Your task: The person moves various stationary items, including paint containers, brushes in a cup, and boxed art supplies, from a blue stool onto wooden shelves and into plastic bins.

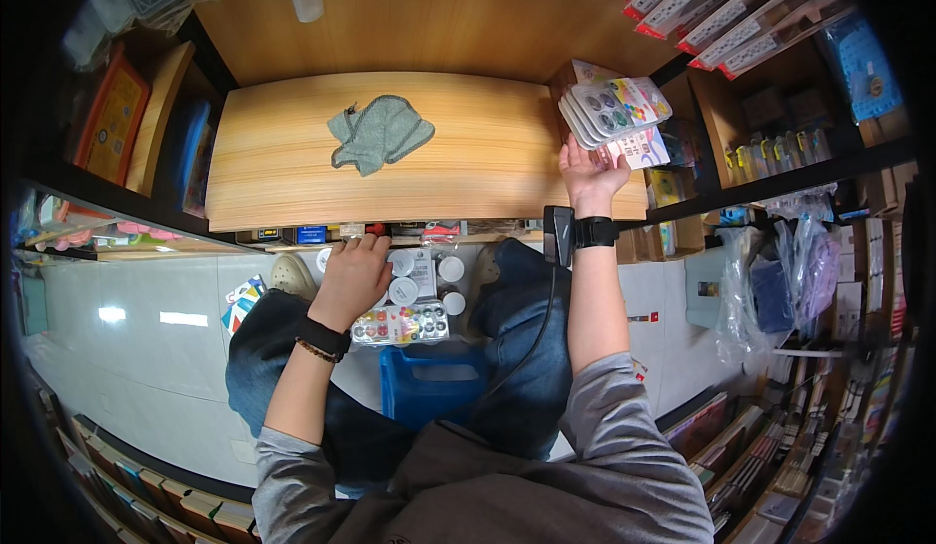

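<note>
Toward the upper right, my right hand (pixel 594 172) is palm up, with its thumb spread. Its fingertips meet the lower left edge of a stack of clear-cased paint palette sets (pixel 616 112); whether it bears their weight is unclear. That stack lies tilted over printed boxes (pixel 640 148) at the right end of a wooden shelf (pixel 482 171). My left hand (pixel 356 275) is back up, beside white-lidded jars (pixel 404 290) below the shelf's front edge. What lies under its fingers is hidden. Another paint palette set (pixel 401 323) lies close to my left wrist.
A crumpled grey-green cloth (pixel 382 133) lies on the shelf. A blue plastic stool (pixel 431 383) stands between my legs. Packaged goods (pixel 311 235) fill the space under the shelf. Red-edged packets (pixel 702 17) hang at upper right, and book rows (pixel 168 496) stand at lower left.
</note>
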{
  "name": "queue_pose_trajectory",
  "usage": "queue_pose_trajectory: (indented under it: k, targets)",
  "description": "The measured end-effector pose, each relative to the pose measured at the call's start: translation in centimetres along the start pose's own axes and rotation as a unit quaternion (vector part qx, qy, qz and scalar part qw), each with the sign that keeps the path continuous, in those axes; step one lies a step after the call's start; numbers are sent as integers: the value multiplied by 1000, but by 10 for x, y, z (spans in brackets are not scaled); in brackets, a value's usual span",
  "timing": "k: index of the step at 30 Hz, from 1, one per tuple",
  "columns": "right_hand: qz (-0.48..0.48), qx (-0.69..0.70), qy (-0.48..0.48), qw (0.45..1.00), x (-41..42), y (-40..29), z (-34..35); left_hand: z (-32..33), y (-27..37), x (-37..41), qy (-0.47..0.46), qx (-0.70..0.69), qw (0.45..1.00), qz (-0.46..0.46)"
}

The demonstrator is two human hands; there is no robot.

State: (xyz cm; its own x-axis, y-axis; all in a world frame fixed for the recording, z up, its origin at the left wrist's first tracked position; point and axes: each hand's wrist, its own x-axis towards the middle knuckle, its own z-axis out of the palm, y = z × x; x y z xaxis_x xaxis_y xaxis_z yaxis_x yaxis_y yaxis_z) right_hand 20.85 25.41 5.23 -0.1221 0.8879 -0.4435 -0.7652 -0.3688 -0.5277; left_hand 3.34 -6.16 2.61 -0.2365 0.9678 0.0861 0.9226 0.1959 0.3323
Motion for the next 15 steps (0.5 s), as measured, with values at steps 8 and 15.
queue_pose_trajectory:
  k: [8,15]
  targets:
    - [26,-86,-63,994,-17,-7,5,-4,6,4,-49,-21,998,-20]
    - [-2,-80,-87,993,4,1,7,8,4,5,17,4,1000,12]
